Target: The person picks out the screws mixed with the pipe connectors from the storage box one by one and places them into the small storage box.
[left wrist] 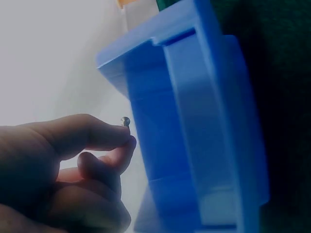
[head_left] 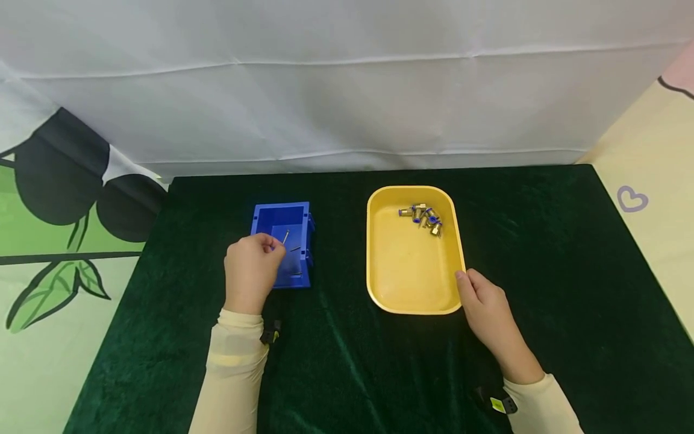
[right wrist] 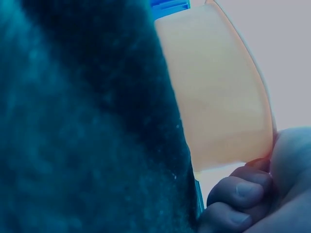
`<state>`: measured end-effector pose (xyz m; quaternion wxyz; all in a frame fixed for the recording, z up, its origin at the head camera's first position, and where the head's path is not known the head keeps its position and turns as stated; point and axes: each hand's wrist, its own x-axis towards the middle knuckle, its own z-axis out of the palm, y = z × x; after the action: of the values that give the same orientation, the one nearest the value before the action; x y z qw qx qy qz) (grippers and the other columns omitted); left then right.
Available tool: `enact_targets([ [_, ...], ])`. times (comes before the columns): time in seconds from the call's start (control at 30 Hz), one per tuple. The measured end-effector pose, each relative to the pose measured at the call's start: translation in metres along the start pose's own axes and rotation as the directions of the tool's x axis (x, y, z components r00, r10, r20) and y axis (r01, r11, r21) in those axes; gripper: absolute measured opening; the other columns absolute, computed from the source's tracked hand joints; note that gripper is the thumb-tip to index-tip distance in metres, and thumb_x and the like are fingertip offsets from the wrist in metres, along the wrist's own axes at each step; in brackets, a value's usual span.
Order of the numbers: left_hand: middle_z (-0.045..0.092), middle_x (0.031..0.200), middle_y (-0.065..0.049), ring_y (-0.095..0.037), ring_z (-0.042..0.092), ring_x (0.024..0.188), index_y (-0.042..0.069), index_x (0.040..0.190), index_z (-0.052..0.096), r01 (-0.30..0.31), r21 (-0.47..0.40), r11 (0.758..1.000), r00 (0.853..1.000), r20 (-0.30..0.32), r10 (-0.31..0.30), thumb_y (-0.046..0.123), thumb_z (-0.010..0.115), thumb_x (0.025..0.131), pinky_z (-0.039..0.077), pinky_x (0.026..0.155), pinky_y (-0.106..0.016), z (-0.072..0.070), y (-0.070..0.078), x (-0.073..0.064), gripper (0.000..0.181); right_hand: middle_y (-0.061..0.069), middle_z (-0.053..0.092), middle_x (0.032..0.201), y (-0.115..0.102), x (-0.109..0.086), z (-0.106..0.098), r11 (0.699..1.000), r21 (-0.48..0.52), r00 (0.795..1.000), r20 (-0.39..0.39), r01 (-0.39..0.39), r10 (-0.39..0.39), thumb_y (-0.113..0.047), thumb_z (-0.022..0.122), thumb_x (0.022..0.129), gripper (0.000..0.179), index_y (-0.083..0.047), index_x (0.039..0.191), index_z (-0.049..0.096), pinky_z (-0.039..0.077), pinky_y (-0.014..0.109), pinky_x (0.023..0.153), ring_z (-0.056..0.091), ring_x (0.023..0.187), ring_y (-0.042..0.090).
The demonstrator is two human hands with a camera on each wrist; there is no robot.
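Note:
My left hand (head_left: 250, 268) is over the near left part of a blue plastic bin (head_left: 282, 208). Between thumb and forefinger it pinches a small metal screw (head_left: 285, 237), whose rounded head (left wrist: 125, 121) shows in the left wrist view. A few more thin metal pieces (head_left: 295, 248) lie on the bin's floor; the hand hides part of the inside. On the other side, my right hand (head_left: 488, 310) grips the near right rim of a yellow tray (head_left: 412, 283), thumb on the edge and other fingers curled below. Several brass fittings with blue collars (head_left: 432, 215) lie in the tray's far right part.
Dark green cloth (head_left: 336, 241) covers the table, with a strip of it between bin and tray. A white curtain (head_left: 347, 108) hangs along the back edge. Printed cloths stand at the left and right sides.

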<state>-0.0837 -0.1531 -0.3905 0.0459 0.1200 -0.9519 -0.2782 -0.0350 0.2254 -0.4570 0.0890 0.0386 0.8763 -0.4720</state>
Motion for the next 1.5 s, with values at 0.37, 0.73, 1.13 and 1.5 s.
enact_targets([
  [0.37,0.056,0.064,-0.007,-0.022,0.052,0.060,0.003,0.092,0.070,-0.002,-0.014,1.000,1.000,0.016,0.002,0.015,0.056,0.097,0.040,0.052,-0.030,0.005,-0.001,0.002,0.019,0.010,0.060,0.082,-0.001,0.001,0.001,1.000,-0.012,1.000,-0.012,0.000,0.000,-0.053,0.033,0.105,0.052,-0.008,0.105,0.060,0.046,0.029,0.054,0.054,0.060,0.025],
  [0.73,0.056,0.066,-0.006,-0.021,0.052,0.060,0.007,0.090,0.070,-0.039,-0.054,0.998,0.998,-0.046,0.036,0.021,0.060,0.099,0.041,0.052,-0.032,0.011,-0.002,0.002,0.019,0.010,0.061,0.083,-0.002,0.002,0.001,1.000,-0.008,1.000,-0.010,-0.005,0.005,-0.053,0.033,0.105,0.052,-0.008,0.105,0.060,0.046,0.029,0.054,0.054,0.060,0.025],
  [1.13,0.053,0.068,-0.004,-0.020,0.049,0.061,0.013,0.089,0.072,-0.153,-0.171,0.973,0.988,-0.052,0.146,0.026,0.065,0.097,0.038,0.051,-0.031,0.014,0.026,-0.004,0.017,0.010,0.061,0.084,-0.001,0.002,0.000,1.000,0.005,1.000,-0.004,-0.011,0.011,-0.054,0.034,0.104,0.053,-0.008,0.106,0.060,0.046,0.029,0.054,0.054,0.060,0.026],
  [1.5,0.055,0.070,-0.001,-0.018,0.051,0.064,0.016,0.091,0.073,-0.224,-0.254,0.941,0.974,-0.036,0.222,0.026,0.066,0.096,0.042,0.055,-0.031,0.025,0.075,-0.005,0.013,0.010,0.061,0.083,0.001,0.000,0.001,1.000,0.017,1.000,-0.001,0.004,-0.004,-0.053,0.035,0.104,0.052,-0.009,0.105,0.061,0.046,0.029,0.054,0.054,0.060,0.026],
])
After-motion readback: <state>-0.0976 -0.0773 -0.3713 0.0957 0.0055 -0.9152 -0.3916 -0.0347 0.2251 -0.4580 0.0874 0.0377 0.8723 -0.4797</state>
